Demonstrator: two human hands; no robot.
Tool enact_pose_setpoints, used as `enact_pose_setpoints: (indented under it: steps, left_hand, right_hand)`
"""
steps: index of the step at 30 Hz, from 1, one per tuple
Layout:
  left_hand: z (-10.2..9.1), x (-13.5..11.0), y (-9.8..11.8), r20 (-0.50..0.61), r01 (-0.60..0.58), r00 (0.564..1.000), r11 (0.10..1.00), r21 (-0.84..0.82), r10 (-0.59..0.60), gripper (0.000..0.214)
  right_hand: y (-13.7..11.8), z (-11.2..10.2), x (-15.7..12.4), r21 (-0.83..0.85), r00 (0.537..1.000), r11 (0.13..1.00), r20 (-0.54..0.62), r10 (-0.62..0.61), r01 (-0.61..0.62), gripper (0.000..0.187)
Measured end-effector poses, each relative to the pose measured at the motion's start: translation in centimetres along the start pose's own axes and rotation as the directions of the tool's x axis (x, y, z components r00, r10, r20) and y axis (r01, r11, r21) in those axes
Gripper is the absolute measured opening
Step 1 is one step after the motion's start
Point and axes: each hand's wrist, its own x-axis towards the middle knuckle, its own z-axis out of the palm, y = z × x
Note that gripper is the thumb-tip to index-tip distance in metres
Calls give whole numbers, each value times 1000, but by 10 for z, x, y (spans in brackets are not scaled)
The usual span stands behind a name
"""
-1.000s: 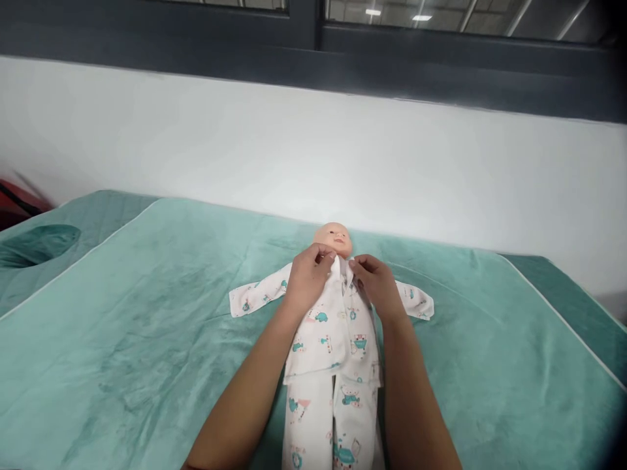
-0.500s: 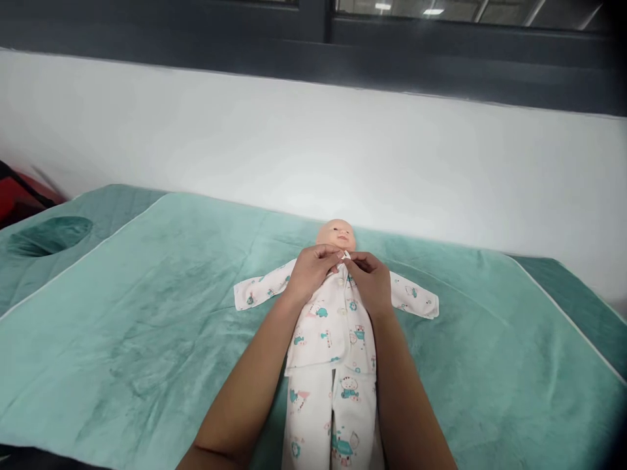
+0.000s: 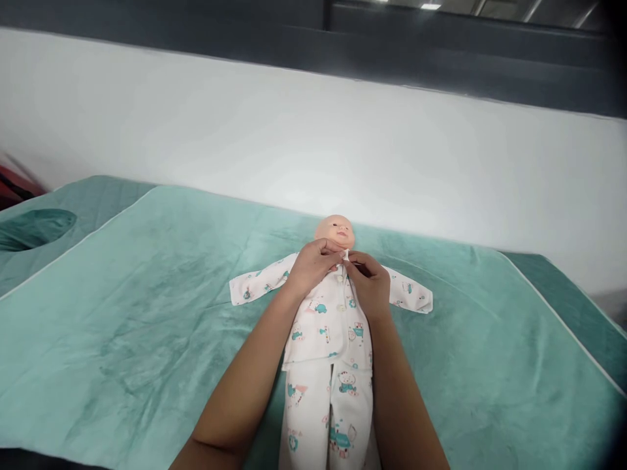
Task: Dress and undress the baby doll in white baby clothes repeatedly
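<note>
A baby doll (image 3: 334,230) lies on its back on a teal blanket (image 3: 147,307), head toward the wall. It wears a white printed pyjama top (image 3: 330,323) and matching trousers (image 3: 326,418), with both sleeves spread sideways. My left hand (image 3: 312,264) and my right hand (image 3: 371,281) meet at the doll's neck. Both pinch the two front edges of the top at the collar, fingers closed on the cloth, fingertips touching each other just under the chin.
A white wall (image 3: 313,143) runs behind the bed under a dark window frame (image 3: 313,39). A darker teal cover (image 3: 34,228) with a round hollow lies at the far left. A red object (image 3: 12,186) shows at the left edge.
My two hands have drawn together at the collar, bringing the top's front edges closed under the doll's chin. The view has shifted slightly downward.
</note>
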Motion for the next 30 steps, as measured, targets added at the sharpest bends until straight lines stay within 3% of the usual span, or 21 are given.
enact_pose_setpoints:
  steps: [4,11,14,19,23,25,27,30]
  left_hand:
    - [0,-2,4,-19,-17,1000,998,53,18,22]
    - [-2,-2,4,5,-62,998,987,147,62,33]
    - [-1,-1,-1,-13,-58,998,996,75,59,25]
    - [-2,1,-3,-10,-39,999,997,-66,38,26]
    - [-3,1,-2,15,-13,1000,998,-64,14,21]
    - [-2,1,-3,-14,-23,1000,1000,6,23,18]
    - [-1,1,-3,-88,-93,990,981,173,109,14]
    - [0,-1,-3,-132,-205,943,848,489,305,9]
  right_hand:
    - [-4,-1,1,-62,998,996,26,-55,56,11]
    - [-10,-4,5,-110,978,986,181,-101,122,16]
    - [-9,-5,7,-48,981,997,186,-54,64,18]
    - [-3,-3,9,51,992,993,73,101,-105,17]
    - [3,2,11,65,986,985,68,155,-160,23]
    - [3,3,11,37,986,986,53,159,-161,22]
    - [-1,2,11,-11,989,989,9,145,-145,19]
    - [-14,-2,6,-208,995,976,52,83,-71,18]
